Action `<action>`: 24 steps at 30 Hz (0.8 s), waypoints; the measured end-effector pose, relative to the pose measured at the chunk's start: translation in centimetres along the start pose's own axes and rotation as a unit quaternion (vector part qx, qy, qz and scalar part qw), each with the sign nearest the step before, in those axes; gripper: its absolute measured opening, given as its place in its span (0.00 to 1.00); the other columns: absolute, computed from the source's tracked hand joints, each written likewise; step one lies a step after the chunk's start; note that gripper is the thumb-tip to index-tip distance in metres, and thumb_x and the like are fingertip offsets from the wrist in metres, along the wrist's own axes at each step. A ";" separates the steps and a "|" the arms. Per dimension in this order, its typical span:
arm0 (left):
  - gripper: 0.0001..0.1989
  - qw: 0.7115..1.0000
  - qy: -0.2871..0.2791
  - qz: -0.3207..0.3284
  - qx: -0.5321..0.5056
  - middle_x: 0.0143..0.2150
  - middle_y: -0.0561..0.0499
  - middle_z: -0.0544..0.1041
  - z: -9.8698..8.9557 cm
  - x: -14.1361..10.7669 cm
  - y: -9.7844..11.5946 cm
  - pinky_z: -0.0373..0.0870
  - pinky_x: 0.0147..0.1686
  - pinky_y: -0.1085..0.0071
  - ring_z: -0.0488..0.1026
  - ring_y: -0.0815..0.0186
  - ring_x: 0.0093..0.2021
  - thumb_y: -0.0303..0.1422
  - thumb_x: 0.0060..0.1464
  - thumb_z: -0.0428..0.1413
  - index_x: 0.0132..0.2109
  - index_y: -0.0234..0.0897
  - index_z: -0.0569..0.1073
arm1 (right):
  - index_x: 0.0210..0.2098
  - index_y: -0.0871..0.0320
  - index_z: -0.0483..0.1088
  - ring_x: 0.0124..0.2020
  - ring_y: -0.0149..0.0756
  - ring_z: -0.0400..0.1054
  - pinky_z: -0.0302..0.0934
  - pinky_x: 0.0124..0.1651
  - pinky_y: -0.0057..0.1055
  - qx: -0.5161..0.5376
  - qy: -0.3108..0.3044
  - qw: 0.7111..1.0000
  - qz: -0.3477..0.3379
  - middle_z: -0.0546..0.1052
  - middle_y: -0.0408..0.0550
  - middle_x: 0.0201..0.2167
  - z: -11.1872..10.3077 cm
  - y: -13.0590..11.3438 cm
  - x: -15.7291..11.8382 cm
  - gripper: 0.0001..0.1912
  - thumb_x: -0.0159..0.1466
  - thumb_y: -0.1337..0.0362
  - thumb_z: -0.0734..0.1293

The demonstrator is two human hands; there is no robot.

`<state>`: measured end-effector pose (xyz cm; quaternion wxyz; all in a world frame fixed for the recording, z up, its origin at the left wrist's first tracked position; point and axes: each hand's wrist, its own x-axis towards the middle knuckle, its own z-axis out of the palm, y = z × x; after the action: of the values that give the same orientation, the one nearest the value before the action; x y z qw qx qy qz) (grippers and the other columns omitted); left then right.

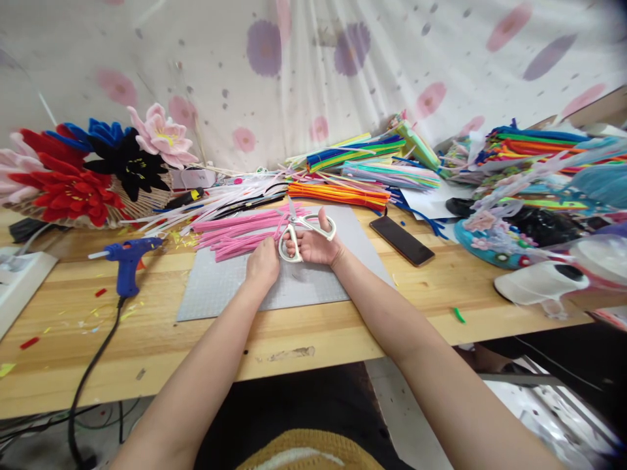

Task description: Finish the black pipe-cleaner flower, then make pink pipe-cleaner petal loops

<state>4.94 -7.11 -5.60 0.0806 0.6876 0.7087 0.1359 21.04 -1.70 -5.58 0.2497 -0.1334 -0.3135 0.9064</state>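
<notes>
Right hand (313, 245) holds the white-handled scissors (294, 220) over the grey mat (313, 290), fingers through the near loop, palm turned up, handle loops spread and blades pointing away from the person. Left hand (263, 264) is just beside the scissors, at the near right end of the pink stems (235, 228) that lie across the mat's far left part; its fingertips are hidden, so cannot tell whether it grips a stem. Phone (401, 240) lies right of the mat, blue glue gun (128, 261) left
</notes>
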 end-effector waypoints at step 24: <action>0.16 1.000 0.006 0.010 0.018 0.43 0.41 0.76 0.2 0.4 -0.3 0.65 0.41 0.66 0.73 0.58 0.45 0.28 0.59 0.38 0.44 0.36 0.70 | 0.34 0.62 0.65 0.25 0.31 0.60 0.60 0.31 0.30 0.004 0.026 0.999 -0.027 0.66 0.46 0.23 0.2 0.3 0.3 0.38 0.58 0.33 0.46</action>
<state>4.76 -6.73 -5.88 0.0625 0.6950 0.7047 0.1281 20.58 -1.80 -5.65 0.2824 -0.1475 -0.3070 0.8968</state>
